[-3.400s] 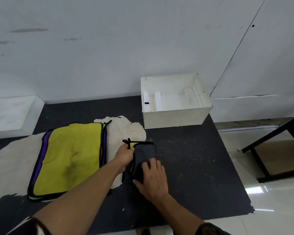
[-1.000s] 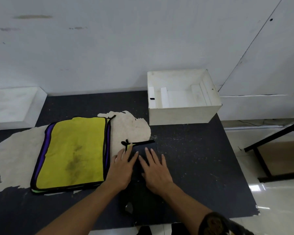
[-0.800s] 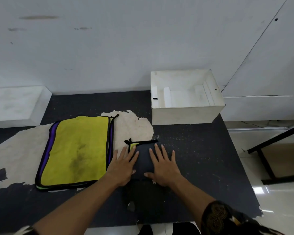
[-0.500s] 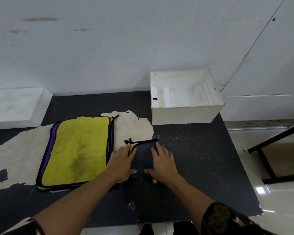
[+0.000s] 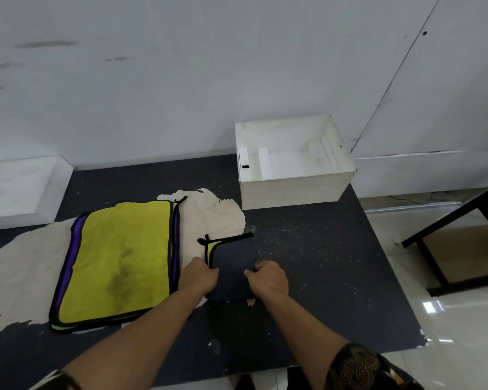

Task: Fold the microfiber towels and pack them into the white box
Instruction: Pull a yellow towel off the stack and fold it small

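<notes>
A small folded dark grey towel with a yellow inner face and black trim lies on the dark table in front of me. My left hand grips its left edge and my right hand grips its right edge, fingers curled under the sides. A stack of flat yellow towels with purple and black edges lies to the left. The open white box stands at the back right, with white inserts inside and no towel in it.
The dark table has a worn pale patch under the towels. Its right edge drops to a glossy floor where a black metal frame stands. A white ledge sits at the back left, against the wall.
Both hands lay flat, pressing on the folded grey towel; now their fingers have curled around its left and right sides. The yellow stack and the box have not moved.
</notes>
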